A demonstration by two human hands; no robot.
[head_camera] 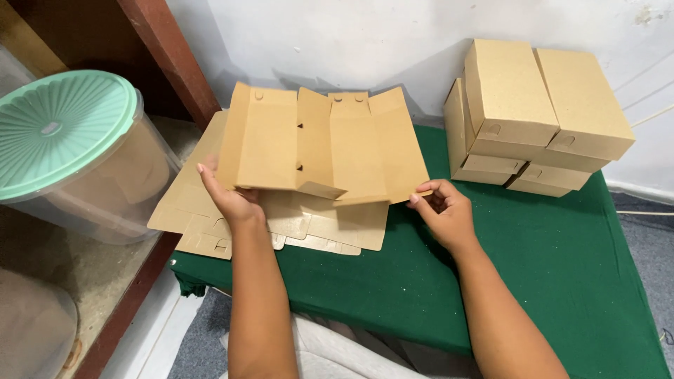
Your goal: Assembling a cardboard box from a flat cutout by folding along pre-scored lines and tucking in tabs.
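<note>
An unfolded box blank (323, 144) of brown cardboard is being held up between two grips. The left hand (228, 196) is being pressed flat, fingers spread open, against the back of the blank's lower left corner, so its grip is a support rather than a pinch. The right hand (444, 210) is being closed in a pinch on the blank's lower right corner, thumb above and fingers curled beneath.

The blank's long axis is being kept across the view, from one hand to the other, and its creased panels are being tilted up toward the wall beyond the far edge of the desk. Both hands are lying at the near side of the sheet, equally close to it, with the tabs and small cut notches lying away from the grips at the top.

Under the blank, a stack of flat blanks (203, 210) is lying at the left edge of the desk (562, 267), which is covered in green cloth. Finished boxes (533, 112), matte and sharp-edged, are being kept piled at the far right corner. A clear tub with a ribbed mint-green lid (60, 126) is standing off the desk to the left.
</note>
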